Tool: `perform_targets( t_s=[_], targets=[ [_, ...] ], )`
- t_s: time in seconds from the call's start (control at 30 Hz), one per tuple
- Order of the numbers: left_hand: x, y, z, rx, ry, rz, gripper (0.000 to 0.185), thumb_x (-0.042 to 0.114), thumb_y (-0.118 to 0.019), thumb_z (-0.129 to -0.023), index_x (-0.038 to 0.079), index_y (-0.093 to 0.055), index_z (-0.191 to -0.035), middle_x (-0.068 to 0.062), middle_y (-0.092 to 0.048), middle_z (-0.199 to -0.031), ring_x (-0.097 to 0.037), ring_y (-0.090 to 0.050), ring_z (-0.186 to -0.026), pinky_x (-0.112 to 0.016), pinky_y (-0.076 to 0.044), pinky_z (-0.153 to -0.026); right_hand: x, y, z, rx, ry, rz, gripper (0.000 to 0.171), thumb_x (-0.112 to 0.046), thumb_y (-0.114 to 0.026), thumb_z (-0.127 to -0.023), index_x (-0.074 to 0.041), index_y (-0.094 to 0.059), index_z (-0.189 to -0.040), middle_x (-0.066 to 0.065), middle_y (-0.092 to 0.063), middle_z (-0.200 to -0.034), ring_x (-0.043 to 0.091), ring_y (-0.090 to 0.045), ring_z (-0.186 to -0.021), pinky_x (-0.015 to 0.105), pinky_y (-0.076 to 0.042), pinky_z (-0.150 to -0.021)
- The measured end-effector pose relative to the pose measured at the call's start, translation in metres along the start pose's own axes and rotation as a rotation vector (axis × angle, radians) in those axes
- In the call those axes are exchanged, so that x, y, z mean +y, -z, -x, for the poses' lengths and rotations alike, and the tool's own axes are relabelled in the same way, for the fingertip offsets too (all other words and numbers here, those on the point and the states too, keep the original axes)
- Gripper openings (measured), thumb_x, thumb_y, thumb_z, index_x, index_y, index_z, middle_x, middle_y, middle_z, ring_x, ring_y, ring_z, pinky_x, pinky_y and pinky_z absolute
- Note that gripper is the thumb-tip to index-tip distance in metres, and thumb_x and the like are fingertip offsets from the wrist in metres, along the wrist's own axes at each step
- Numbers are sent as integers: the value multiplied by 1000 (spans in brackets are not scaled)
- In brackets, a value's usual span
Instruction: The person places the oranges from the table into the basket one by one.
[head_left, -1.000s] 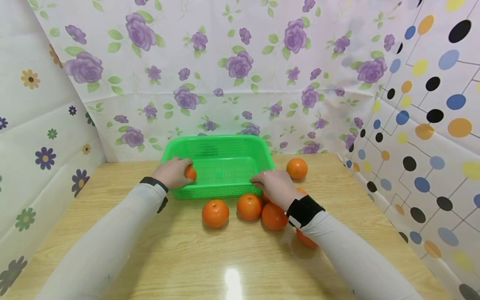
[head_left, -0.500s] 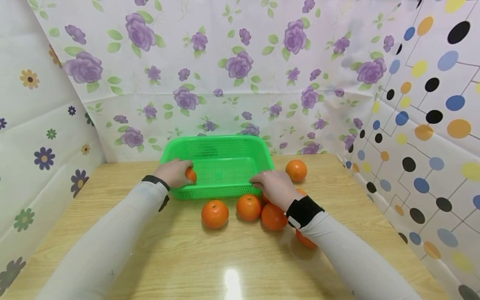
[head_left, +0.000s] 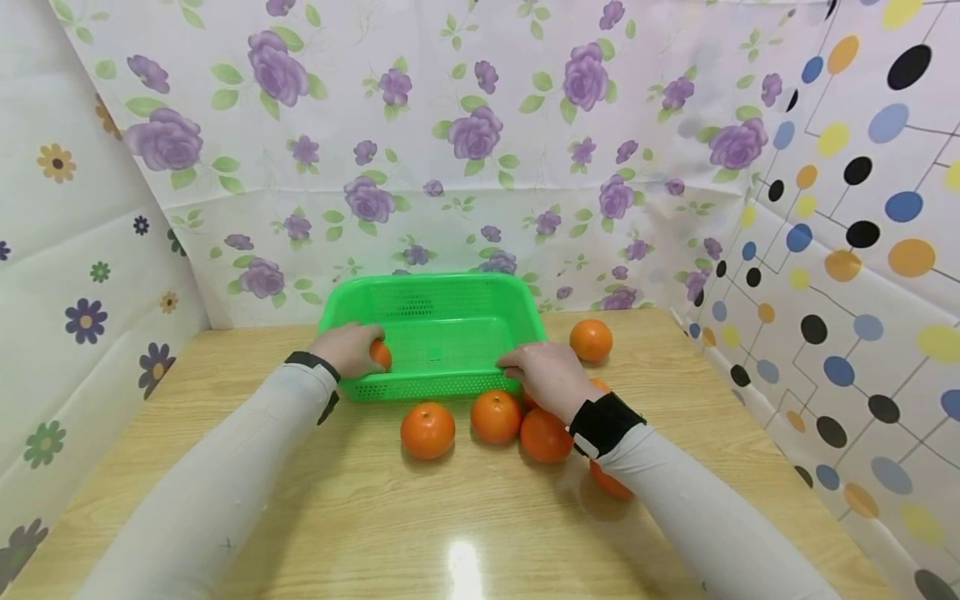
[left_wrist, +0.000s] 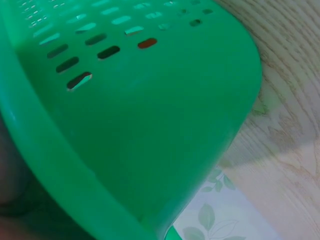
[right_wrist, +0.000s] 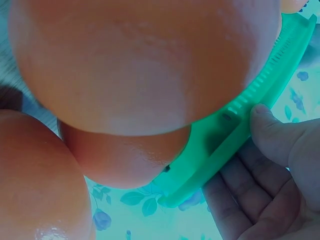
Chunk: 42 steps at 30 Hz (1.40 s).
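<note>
A bright green basket [head_left: 442,333] with rows of small slots is sitting on a pale wood-grain bench [head_left: 465,508]. The oranges [head_left: 427,430] are showing a deep, glossy orange, and so is the one [head_left: 382,355] inside the basket. White sleeves [head_left: 225,492] are ending in black wristbands [head_left: 603,423]. The back curtain [head_left: 450,142] is showing white with purple roses and green leaves. The left curtain [head_left: 75,250] is carrying scattered daisies in purple, yellow and green on white. The right curtain [head_left: 862,250] is showing blue, yellow, orange and black dots joined by thin dark lines.
</note>
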<state>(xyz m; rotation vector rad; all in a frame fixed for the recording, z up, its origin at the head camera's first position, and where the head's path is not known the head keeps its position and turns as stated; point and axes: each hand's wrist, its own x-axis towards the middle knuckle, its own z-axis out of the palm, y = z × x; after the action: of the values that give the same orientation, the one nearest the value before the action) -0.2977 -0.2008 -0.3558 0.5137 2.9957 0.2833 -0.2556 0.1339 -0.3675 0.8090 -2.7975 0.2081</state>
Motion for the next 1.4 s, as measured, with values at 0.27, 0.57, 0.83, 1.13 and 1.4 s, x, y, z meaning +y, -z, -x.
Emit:
perform_targets(
  t_s=[0.27, 0.57, 0.83, 1.13, 1.4],
  targets=[
    [0, 0, -1, -12, -1, -3, 60, 30, -75, -89, 0, -56, -138, -23, -62, -124, -37, -59, -107, -51, -48, -89, 0, 0, 0, -7, -14, -13, 22, -20, -75, -92, -24, -78, -114, -5, -74, -110, 17, -69, -103, 38, -56, -84],
    [-1, 0, -2, -19, -2, 0, 60, 31, -75, -89, 1, -56, -138, -23, -62, -124, -37, -59, -107, -50, -48, -89, 1, 0, -1, -4, -18, -20, 22, -20, -75, -92, -24, -78, -114, -5, -74, -110, 17, -69, -102, 38, -56, -84],
    [0, 0, -1, -19, -5, 5, 61, 32, -76, -89, 1, -56, -138, -24, -62, -123, -37, -59, -107, -51, -49, -90, 1, 0, 0, -2, -9, -19, 21, -20, -74, -93, -24, -78, -114, -5, -74, -109, 18, -70, -101, 39, -56, -83],
    [0, 0, 0, -26, 2, 11, 62, 31, -76, -89, 0, -55, -139, -25, -61, -126, -39, -59, -110, -53, -48, -91, 0, 0, -2, -6, -24, -14, 21, -21, -74, -93, -25, -78, -114, -6, -74, -111, 17, -69, -103, 38, -56, -83],
    [-1, 0, 2, -6, -1, 4, 64, 34, -77, -89, 1, -54, -140, -25, -61, -126, -40, -59, -112, -53, -49, -92, 0, 1, -1, 3, -18, -21, 20, -22, -74, -93, -25, -78, -113, -6, -74, -109, 16, -70, -101, 37, -56, -83]
  ],
)
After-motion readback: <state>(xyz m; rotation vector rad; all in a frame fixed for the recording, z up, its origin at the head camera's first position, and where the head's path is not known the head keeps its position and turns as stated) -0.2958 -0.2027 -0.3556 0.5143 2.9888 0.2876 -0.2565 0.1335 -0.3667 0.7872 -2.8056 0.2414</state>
